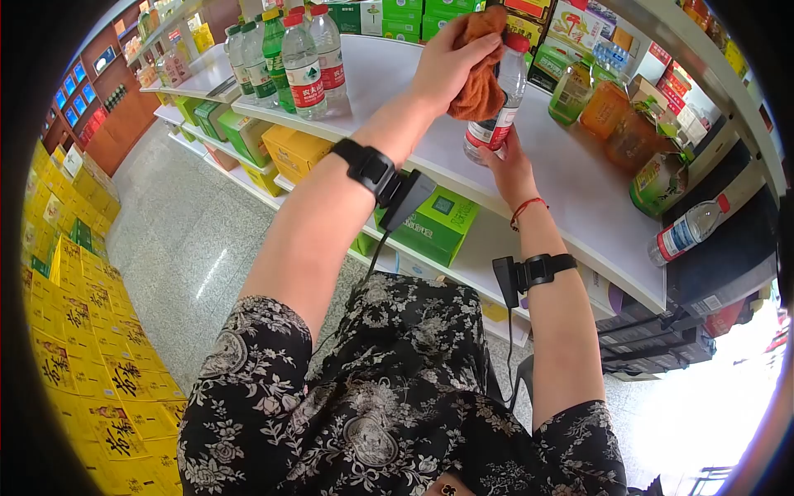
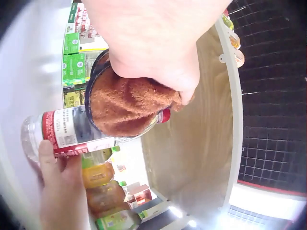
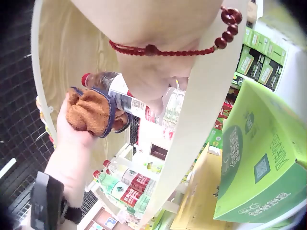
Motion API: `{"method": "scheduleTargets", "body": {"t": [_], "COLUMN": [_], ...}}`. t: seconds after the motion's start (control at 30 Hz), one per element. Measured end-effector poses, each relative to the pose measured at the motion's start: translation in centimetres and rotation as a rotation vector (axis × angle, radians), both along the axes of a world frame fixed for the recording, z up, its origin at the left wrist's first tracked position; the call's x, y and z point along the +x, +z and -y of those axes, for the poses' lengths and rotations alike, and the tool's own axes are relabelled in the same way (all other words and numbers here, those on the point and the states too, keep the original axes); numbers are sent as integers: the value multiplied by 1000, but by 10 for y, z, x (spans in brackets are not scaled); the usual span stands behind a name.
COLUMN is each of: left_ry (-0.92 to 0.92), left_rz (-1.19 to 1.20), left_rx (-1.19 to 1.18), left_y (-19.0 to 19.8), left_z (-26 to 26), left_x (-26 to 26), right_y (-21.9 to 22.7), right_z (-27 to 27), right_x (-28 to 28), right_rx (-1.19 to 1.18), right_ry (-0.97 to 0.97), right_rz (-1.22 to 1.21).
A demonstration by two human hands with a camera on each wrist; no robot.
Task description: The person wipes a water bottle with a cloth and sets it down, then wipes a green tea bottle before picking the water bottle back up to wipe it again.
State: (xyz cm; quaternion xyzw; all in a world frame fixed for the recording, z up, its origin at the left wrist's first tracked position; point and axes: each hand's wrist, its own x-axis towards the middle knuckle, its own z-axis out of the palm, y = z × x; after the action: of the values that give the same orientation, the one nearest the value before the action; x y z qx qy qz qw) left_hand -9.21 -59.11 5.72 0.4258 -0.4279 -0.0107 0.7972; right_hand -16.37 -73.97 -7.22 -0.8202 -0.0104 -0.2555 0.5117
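Note:
My left hand [image 1: 451, 70] grips a rust-brown cloth [image 1: 480, 93] with a dark edging, up against the side of a clear plastic water bottle [image 1: 511, 78]. The bottle has a red cap and a red-and-white label. Low on the bottle, my right hand [image 1: 511, 169] holds it tilted above the white shelf [image 1: 422, 153]. In the left wrist view the cloth [image 2: 124, 105] covers the bottle's upper part, and only the red cap [image 2: 164, 115] shows past it. The right wrist view shows the bottle's base beside the right fingers [image 3: 154, 106].
Several bottles [image 1: 306, 70] with red, green and white caps stand on the shelf at left. Drinks in green and orange packs [image 1: 604, 112] line the right side, near another red-capped bottle [image 1: 689, 231]. Boxes [image 1: 434, 223] fill the lower shelf; yellow cartons [image 1: 91, 331] are stacked at far left.

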Motion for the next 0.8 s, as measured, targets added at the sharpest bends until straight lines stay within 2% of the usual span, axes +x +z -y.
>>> {"method": "scheduleTargets", "body": {"t": [0.13, 0.2, 0.23, 0.3, 0.33, 0.4, 0.43, 0.5, 0.63, 0.7, 0.73, 0.8], "left_ry": [-45, -127, -129, -218, -216, -202, -206, -185, -142, -169, -182, -150], "left_rz": [-35, -202, -200, -398, -398, -464, -465, -544, -508, -464, -433, -363], "left_rx": [129, 178, 177, 250, 249, 289, 288, 266, 184, 59, 39, -10], "left_y": [-2, -21, -33, -61, -75, -92, -96, -92, -82, -69, -61, -33], "left_z": [-1, -6, -7, -10, -11, -15, -14, -15, -10, -9, -7, -6], "left_x": [7, 14, 18, 24, 24, 16, 16, 11, 7, 8, 12, 4], "right_y": [4, 14, 16, 19, 16, 8, 3, 2, 10, 18, 14, -4], "right_z": [-5, -13, -12, -12, -10, -4, -1, 0, -8, -17, -14, -2], "right_x": [-4, -13, -13, -11, -9, -6, -3, 0, -7, -14, -10, 2], "right_rx": [-55, -323, -323, -274, -275, 59, 57, 179, 170, -41, -42, 113], "right_ry": [-88, -251, -253, -252, -250, -92, -95, -38, -68, -156, -157, -15], "right_rz": [-29, -82, -80, -175, -175, -47, -49, 31, -13, -67, -69, -4]}}
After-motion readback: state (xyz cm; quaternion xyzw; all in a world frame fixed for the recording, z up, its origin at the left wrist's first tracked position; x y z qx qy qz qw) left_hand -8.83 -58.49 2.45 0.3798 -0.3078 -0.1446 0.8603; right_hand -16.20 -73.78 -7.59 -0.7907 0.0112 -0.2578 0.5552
